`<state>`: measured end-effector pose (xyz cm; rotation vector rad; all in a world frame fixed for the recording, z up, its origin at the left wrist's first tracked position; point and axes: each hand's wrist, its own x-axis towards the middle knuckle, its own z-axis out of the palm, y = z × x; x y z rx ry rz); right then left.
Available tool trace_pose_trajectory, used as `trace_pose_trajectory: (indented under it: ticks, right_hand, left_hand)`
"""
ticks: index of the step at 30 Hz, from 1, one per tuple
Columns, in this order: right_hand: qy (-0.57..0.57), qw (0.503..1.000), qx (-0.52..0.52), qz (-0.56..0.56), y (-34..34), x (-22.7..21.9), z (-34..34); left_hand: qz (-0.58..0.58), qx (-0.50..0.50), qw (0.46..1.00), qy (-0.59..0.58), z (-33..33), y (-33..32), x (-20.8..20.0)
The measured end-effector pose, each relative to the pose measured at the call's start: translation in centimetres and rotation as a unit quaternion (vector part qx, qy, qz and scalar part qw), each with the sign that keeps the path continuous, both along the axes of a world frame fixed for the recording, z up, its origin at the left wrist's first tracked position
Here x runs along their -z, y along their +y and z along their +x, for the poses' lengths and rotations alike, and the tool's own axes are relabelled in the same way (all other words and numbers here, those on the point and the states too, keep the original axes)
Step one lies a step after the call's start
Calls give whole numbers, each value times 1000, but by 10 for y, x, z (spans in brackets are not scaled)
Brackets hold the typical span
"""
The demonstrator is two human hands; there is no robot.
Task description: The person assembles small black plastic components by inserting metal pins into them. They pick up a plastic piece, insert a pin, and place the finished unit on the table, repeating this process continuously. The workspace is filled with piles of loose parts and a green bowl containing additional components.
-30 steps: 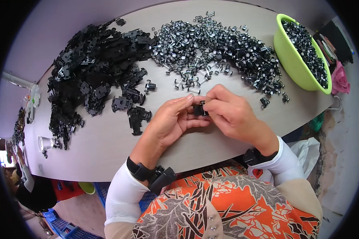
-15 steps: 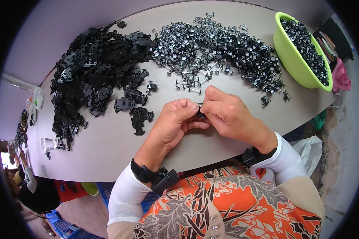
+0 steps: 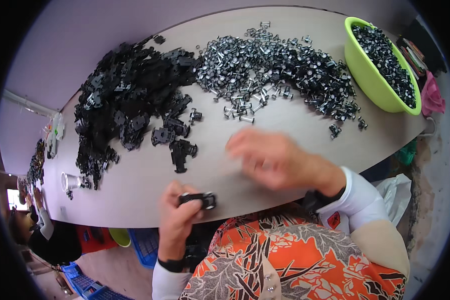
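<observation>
Near the table's front edge, my left hand is closed round a small black toy car chassis with wheels at its end. The thumb presses on top of it. My right hand is apart from it, over the table to the right, and motion smears its fingers. Several loose black chassis lie beyond my left hand, at the edge of a big heap of black plastic chassis. Past my right hand spreads a heap of wheel axles, short metal rods with black wheels. A few stray axles lie nearest that hand.
A lime-green basin full of wheel pieces stands at the right end of the table. A see-through plastic cup lies at left. Another person sits at far left beside blue crates. A pink cloth hangs at right.
My hands were together at mid-table, working on a small black piece. The left has drawn back toward the front edge with the chassis; the right has parted from it.
</observation>
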<state>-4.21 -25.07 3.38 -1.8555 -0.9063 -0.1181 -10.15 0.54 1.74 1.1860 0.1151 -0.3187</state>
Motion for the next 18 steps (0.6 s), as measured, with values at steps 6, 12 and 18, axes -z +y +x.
trace_pose_trajectory:
  ticks: [6, 12, 18]
  right_hand:
    - [-57, 964, 205, -162, -25, 25, 35]
    - [-88, 955, 176, -221, -11, 38, 40]
    - [17, 960, 127, -251, -26, 19, 17]
  left_hand:
    - [251, -91, 963, 48, -82, 97, -2]
    - [594, 19, 800, 76, -106, 132, -5]
    - [544, 18, 797, -261, 19, 29, -43]
